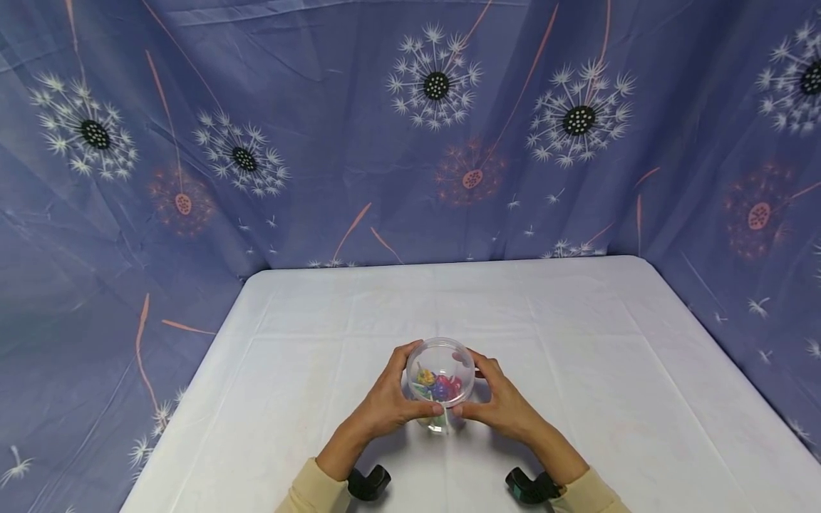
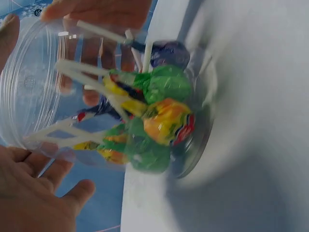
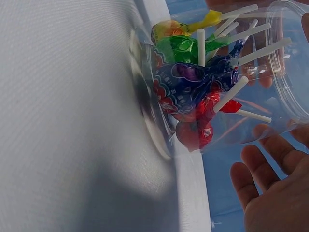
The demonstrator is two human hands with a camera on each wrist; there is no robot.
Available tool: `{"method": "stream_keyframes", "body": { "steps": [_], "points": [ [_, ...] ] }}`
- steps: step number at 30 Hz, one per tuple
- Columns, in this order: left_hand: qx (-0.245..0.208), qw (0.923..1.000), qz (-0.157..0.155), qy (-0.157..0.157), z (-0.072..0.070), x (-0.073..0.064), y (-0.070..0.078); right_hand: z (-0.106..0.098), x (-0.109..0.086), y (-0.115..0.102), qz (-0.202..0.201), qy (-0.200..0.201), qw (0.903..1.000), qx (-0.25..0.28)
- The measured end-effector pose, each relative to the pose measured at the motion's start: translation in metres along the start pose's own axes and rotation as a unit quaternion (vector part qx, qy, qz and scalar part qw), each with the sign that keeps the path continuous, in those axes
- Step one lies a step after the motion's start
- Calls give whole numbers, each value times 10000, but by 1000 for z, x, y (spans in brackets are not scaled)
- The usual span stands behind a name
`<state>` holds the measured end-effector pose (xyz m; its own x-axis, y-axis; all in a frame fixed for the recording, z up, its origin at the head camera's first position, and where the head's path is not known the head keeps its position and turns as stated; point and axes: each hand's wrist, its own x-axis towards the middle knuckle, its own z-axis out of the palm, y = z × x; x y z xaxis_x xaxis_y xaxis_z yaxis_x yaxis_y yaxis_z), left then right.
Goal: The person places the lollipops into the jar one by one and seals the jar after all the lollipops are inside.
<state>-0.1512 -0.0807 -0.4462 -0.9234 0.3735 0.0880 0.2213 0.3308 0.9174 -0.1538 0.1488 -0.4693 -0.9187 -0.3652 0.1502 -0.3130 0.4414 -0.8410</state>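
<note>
A clear plastic jar [image 1: 437, 426] with a round see-through lid [image 1: 442, 342] stands upright between my two hands at the near middle of the table. My left hand [image 1: 388, 400] grips the lid's rim from the left, thumb in front. From the right, my right hand [image 1: 504, 405] holds the same rim, the two thumbs almost meeting. Wrapped lollipops lie inside, sticks mostly pointing up: a yellow-orange lollipop [image 2: 169, 121], a green lollipop [image 2: 166, 86], a blue lollipop [image 3: 181, 82] and a red lollipop [image 3: 195, 128] among several. Whether the base touches the cloth, I cannot tell.
A white cloth covers the table [image 1: 359, 313], with fold creases across it. Behind and at both sides hangs a blue curtain [image 1: 333, 164] printed with dandelions. Black wrist devices [image 1: 370, 483] sit below the hands.
</note>
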Motion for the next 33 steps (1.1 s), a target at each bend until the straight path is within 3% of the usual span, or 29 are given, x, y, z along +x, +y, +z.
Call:
{"method": "stream_keyframes", "body": {
  "steps": [5, 19, 27, 33],
  "points": [
    [249, 9994, 64, -238, -8, 4, 1, -1, 0, -1, -7, -30, 10000, -14],
    [415, 9934, 337, -1011, -29, 14, 1, -2, 2, -3, -300, -78, 9994, 144],
    [425, 9874, 260, -1500, -34, 21, 3, -2, 1, -2, -211, -63, 9996, 162],
    [150, 9869, 126, -1601, -32, 21, -2, -2, 0, 0, -110, -67, 9998, 148]
  ]
}}
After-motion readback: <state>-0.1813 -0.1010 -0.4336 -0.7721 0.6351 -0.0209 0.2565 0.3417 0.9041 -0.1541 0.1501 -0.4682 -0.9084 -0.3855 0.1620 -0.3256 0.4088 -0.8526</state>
